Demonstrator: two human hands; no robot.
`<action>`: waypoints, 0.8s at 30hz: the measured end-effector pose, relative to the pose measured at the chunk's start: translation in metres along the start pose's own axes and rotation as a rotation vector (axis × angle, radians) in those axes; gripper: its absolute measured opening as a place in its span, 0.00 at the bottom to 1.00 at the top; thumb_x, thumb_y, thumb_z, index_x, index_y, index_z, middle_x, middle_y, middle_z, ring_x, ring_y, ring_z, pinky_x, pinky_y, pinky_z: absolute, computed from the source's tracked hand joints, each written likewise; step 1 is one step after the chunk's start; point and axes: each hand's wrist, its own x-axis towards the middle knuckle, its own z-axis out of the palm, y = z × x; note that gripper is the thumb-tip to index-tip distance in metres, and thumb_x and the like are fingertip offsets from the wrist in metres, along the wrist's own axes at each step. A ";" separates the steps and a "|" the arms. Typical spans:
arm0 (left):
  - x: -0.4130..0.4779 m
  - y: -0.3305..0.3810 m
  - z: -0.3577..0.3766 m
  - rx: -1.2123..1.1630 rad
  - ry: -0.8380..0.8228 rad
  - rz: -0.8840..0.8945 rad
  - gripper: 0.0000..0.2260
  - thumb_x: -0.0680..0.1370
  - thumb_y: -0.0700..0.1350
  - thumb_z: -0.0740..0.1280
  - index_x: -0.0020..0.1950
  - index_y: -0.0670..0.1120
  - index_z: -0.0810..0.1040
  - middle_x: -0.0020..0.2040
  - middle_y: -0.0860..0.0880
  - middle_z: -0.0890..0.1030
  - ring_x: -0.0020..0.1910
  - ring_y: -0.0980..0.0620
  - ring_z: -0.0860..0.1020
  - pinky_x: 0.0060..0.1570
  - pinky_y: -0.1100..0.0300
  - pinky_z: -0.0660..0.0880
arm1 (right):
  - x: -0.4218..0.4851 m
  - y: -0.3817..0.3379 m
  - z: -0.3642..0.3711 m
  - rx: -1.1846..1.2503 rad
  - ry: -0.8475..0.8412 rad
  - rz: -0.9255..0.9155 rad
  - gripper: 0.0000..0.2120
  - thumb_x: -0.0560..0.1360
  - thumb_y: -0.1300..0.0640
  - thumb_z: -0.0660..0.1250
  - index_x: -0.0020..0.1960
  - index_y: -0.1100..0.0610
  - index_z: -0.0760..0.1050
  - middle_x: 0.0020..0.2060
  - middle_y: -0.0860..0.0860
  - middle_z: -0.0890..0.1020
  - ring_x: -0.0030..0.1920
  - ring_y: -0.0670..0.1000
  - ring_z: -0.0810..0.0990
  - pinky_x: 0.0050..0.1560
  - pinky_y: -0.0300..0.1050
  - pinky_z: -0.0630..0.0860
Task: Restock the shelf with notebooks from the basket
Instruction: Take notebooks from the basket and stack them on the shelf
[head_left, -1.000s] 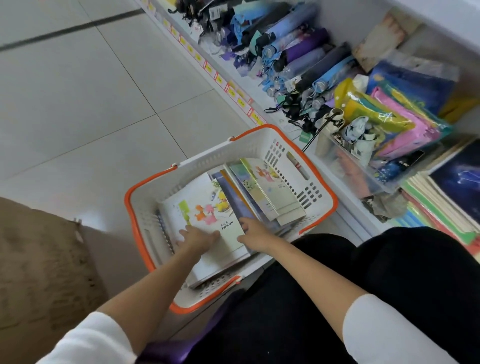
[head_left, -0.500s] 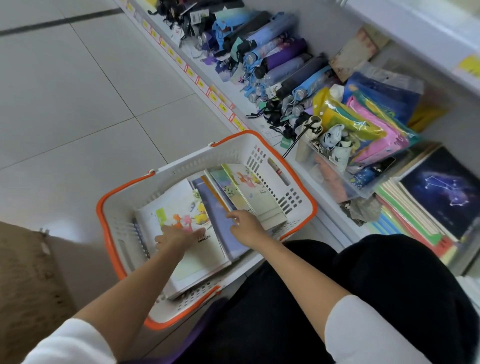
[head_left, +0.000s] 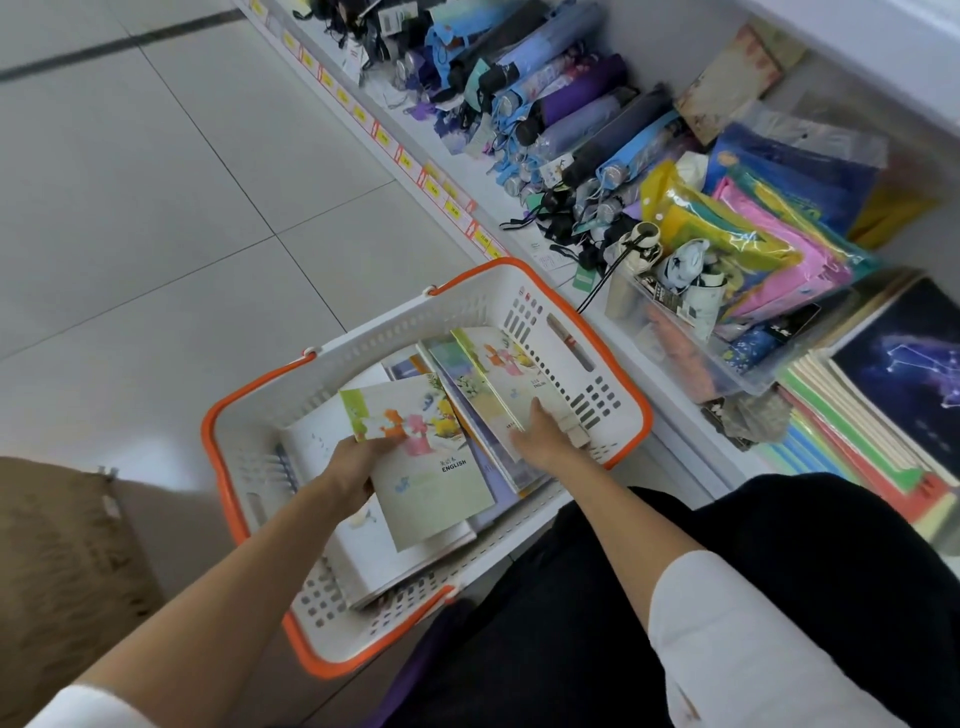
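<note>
Crouched on pale floor tiles (head_left: 182, 218) beside a low shelf (head_left: 670, 436) of folded umbrellas (head_left: 571, 114). Had a white, orange-rimmed basket (head_left: 374, 338) on the floor against the shelf front. Gripped the ENGLISH notebook (head_left: 431, 483) by its left edge in the left hand (head_left: 353, 467), fingers curled round it, tilted above the pile inside the basket. Rested the right hand (head_left: 540, 436), fingers fairly straight, on the leaning notebooks (head_left: 498, 384) at the basket's right side.

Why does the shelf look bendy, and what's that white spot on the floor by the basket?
Head view: the wide-angle lens bends the shelf edge and the tile lines. Head view: the white spot beside the basket is probably light glaring off the tiles. Head view: the notebook in the left hand is sharp enough to read.
</note>
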 end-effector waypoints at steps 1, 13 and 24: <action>0.001 0.001 0.002 0.017 0.023 0.012 0.09 0.74 0.36 0.69 0.54 0.41 0.77 0.50 0.41 0.82 0.44 0.43 0.80 0.45 0.50 0.78 | -0.001 0.002 0.004 -0.029 0.010 -0.016 0.33 0.82 0.51 0.56 0.79 0.57 0.42 0.78 0.53 0.52 0.77 0.55 0.53 0.75 0.56 0.55; 0.001 -0.001 0.007 -0.097 0.031 -0.038 0.13 0.77 0.47 0.67 0.59 0.43 0.76 0.48 0.42 0.82 0.43 0.43 0.81 0.40 0.52 0.77 | -0.021 -0.020 -0.002 -0.222 0.276 -0.267 0.10 0.73 0.56 0.66 0.34 0.58 0.78 0.31 0.53 0.80 0.33 0.54 0.78 0.35 0.42 0.75; -0.013 0.009 0.014 -0.003 -0.121 0.033 0.25 0.76 0.64 0.62 0.60 0.46 0.79 0.54 0.45 0.84 0.51 0.44 0.82 0.53 0.49 0.78 | -0.066 -0.069 0.045 -0.102 -0.116 -0.459 0.08 0.68 0.56 0.69 0.34 0.60 0.79 0.28 0.56 0.78 0.29 0.56 0.77 0.33 0.49 0.76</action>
